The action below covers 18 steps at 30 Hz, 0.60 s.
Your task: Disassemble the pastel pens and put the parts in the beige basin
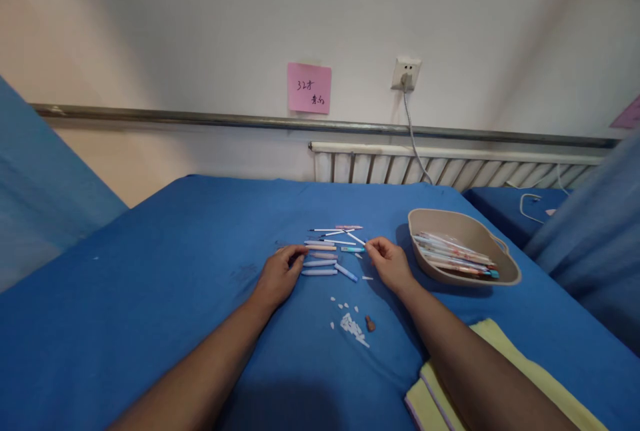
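My left hand (280,276) is closed at the left end of a pale pen barrel (323,248), thumb and fingers pinched at its tip. Several lilac and pink pen barrels (320,272) lie in a rough row beside it. Between my right thumb and fingers, one end of a thin white pen refill (355,238) is pinched; my right hand (390,262) rests near the cloth. More white refills (330,230) with dark tips lie just beyond, with a pink patterned barrel (349,227). A turquoise pen part (353,250) lies between the hands.
Small white pieces (353,326) are heaped nearer me, beside a brown object (370,323). A beige basket (465,218) holding several pens (453,254) stands to the right. A folded yellow cloth (500,344) lies under my right forearm. Blue cloth (175,251) covers the table.
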Each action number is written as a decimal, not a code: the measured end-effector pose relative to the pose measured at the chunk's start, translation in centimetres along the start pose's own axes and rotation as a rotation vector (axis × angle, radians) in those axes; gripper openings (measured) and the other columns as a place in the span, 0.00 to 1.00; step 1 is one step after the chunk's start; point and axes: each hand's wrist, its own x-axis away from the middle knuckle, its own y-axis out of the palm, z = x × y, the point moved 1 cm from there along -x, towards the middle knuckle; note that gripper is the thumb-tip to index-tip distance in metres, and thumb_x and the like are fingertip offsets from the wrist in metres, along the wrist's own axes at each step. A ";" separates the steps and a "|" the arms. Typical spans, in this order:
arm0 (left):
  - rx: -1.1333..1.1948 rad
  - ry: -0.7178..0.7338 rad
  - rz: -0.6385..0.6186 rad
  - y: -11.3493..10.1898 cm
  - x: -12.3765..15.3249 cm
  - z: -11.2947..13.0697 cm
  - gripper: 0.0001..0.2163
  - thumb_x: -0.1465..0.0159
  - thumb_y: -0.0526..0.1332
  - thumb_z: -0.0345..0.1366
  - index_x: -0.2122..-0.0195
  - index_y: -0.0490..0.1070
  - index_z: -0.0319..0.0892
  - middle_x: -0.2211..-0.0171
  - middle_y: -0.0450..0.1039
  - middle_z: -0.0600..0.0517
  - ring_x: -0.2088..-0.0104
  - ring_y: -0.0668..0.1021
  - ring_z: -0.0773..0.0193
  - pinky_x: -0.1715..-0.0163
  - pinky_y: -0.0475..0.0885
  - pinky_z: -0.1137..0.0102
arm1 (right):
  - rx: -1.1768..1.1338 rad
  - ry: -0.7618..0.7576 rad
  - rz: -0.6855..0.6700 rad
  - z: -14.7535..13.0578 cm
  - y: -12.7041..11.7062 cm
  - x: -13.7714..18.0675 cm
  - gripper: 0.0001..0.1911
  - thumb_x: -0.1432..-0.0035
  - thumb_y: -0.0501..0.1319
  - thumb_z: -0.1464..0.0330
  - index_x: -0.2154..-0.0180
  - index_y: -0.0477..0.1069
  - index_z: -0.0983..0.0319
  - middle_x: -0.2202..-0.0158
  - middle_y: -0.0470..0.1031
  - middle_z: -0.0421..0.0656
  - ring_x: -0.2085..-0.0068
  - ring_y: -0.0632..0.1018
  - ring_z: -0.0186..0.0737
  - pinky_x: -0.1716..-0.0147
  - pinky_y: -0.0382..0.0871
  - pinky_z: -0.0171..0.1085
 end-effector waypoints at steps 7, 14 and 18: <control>-0.047 0.099 -0.104 -0.2 0.2 1.1 0.15 0.40 0.54 0.37 0.53 0.72 0.46 0.57 0.75 0.49 0.54 0.73 0.56 0.51 0.66 0.61 | 0.094 -0.028 -0.035 -0.2 -0.3 0.0 0.14 0.46 0.55 0.59 0.72 0.71 0.62 0.76 0.72 0.39 0.74 0.71 0.35 0.74 0.63 0.32; -0.081 0.175 -0.158 -0.2 0.3 1.2 0.15 0.39 0.53 0.36 0.52 0.71 0.47 0.53 0.74 0.51 0.51 0.71 0.56 0.48 0.63 0.62 | 0.348 -0.069 -0.139 -1.5 -1.8 0.1 0.11 0.45 0.53 0.63 0.72 0.71 0.60 0.74 0.75 0.39 0.71 0.73 0.37 0.71 0.61 0.32; -0.112 0.179 -0.180 -0.2 0.3 1.2 0.15 0.38 0.52 0.36 0.51 0.70 0.46 0.52 0.73 0.50 0.51 0.71 0.56 0.48 0.63 0.62 | 0.426 -0.082 -0.158 -1.6 -1.8 0.2 0.10 0.45 0.53 0.65 0.71 0.71 0.60 0.73 0.75 0.40 0.70 0.74 0.38 0.71 0.61 0.33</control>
